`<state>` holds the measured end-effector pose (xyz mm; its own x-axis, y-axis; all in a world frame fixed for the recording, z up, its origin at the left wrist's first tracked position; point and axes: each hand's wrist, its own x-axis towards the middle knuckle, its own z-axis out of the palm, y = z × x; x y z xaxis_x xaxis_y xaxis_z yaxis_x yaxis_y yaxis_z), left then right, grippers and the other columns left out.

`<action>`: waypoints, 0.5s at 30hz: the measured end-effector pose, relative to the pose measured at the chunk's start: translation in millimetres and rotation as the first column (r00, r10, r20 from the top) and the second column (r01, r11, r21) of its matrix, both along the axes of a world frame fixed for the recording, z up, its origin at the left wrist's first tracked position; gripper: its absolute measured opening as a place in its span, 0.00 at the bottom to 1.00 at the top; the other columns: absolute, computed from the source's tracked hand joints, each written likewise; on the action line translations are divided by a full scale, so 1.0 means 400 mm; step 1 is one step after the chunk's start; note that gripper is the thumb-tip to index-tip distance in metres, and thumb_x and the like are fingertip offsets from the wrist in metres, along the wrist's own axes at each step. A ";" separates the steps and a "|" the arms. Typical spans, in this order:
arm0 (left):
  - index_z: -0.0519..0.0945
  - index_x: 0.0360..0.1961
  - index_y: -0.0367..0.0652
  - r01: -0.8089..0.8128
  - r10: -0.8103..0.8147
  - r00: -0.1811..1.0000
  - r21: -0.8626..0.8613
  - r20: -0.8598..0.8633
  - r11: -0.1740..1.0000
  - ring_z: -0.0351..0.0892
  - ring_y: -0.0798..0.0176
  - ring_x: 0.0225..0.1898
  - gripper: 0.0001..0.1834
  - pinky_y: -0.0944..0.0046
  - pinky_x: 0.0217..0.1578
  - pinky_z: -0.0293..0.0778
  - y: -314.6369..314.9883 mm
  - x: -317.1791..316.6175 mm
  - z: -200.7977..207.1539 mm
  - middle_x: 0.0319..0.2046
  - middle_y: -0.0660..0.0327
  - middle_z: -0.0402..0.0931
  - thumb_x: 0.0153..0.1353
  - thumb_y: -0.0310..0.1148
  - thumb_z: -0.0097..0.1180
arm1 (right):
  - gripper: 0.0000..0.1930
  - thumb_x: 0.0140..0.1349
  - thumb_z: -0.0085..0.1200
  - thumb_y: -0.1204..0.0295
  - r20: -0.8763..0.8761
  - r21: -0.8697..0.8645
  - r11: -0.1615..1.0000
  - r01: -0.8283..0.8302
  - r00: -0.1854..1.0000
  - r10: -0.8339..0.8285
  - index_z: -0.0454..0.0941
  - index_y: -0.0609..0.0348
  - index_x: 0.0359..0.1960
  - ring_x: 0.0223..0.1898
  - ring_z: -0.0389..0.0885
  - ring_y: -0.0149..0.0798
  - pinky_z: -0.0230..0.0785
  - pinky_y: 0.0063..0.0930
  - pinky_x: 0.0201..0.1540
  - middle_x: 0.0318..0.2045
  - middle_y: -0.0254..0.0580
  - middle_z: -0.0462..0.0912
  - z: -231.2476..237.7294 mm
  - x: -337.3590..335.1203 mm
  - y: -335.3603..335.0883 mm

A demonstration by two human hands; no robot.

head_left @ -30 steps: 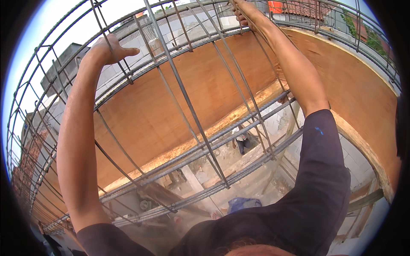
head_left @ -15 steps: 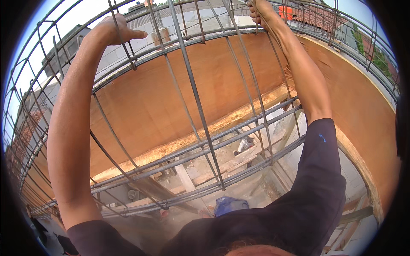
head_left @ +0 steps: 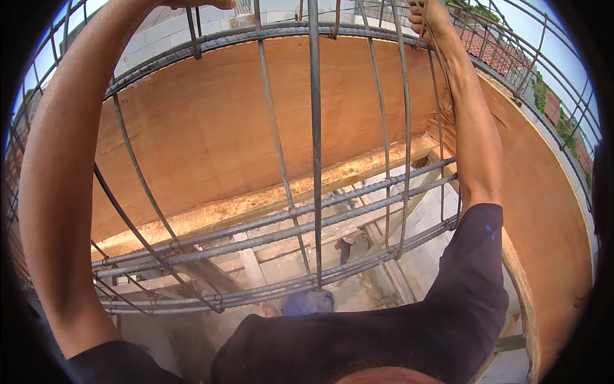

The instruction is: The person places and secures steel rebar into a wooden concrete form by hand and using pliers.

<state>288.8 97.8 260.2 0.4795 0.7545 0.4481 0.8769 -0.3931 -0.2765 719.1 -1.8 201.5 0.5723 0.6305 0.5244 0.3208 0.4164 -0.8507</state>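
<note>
A steel reinforcement cage [head_left: 256, 242] spans the frame in front of a worker at a building site, its long ribbed bars and slimmer crosspieces set beside an orange-brown plywood panel [head_left: 211, 115], both ends running out of clear sight toward the dark rim of the lens. A thicker upright bar [head_left: 315, 115] crosses the middle of the cage, its top cut off by the upper edge. The worker's right hand [head_left: 430, 16], raised at the top of the picture, has its fingers curled closed around a thin rod [head_left: 451, 86] that trails down along the forearm; part of that hand lies beyond the edge. The left hand [head_left: 214, 3] is almost wholly cropped, with just a low strip showing near the cage's upper bars, so how far open it is, or whether it grips anything, cannot be told. A pale timber strip [head_left: 224, 210] lines the panel's foot, and a second plywood panel [head_left: 537, 211] curves down the right side, partly covered by the arm and dark sleeve [head_left: 473, 256]. Below, through the bars, another person [head_left: 345, 248] appears only in part, near hazy boards, and a blue object [head_left: 308, 303] is half hidden behind the worker's shirt, its kind unclear. Beyond stand a grey block wall [head_left: 163, 35] and a red tiled roof [head_left: 486, 41].
</note>
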 end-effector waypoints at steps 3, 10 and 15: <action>0.81 0.54 0.32 -0.009 0.008 0.999 0.020 0.044 1.000 0.75 0.44 0.60 0.51 0.50 0.60 0.70 -0.006 0.000 -0.006 0.57 0.42 0.77 0.50 0.74 0.56 | 0.15 0.71 0.41 0.51 -0.014 -0.048 0.999 0.009 1.000 -0.009 0.72 0.45 0.33 0.11 0.54 0.23 0.43 0.22 0.11 0.15 0.20 0.60 0.005 0.017 -0.019; 0.82 0.53 0.34 0.006 -0.006 1.000 -0.011 -0.028 1.000 0.76 0.44 0.59 0.49 0.51 0.59 0.71 0.049 -0.006 -0.002 0.57 0.44 0.78 0.51 0.73 0.57 | 0.31 0.67 0.40 0.33 0.095 -0.076 0.984 0.163 0.983 -0.156 0.71 0.50 0.35 0.12 0.52 0.23 0.43 0.21 0.12 0.15 0.21 0.56 0.010 -0.086 0.012; 0.83 0.52 0.35 0.076 -0.075 0.997 0.152 -0.010 0.985 0.77 0.44 0.58 0.47 0.50 0.58 0.72 -0.006 0.004 -0.050 0.56 0.44 0.79 0.53 0.73 0.56 | 0.45 0.65 0.40 0.30 0.185 -0.321 0.942 0.095 0.982 -0.036 0.70 0.65 0.60 0.14 0.58 0.23 0.48 0.19 0.13 0.18 0.24 0.60 0.052 -0.109 -0.054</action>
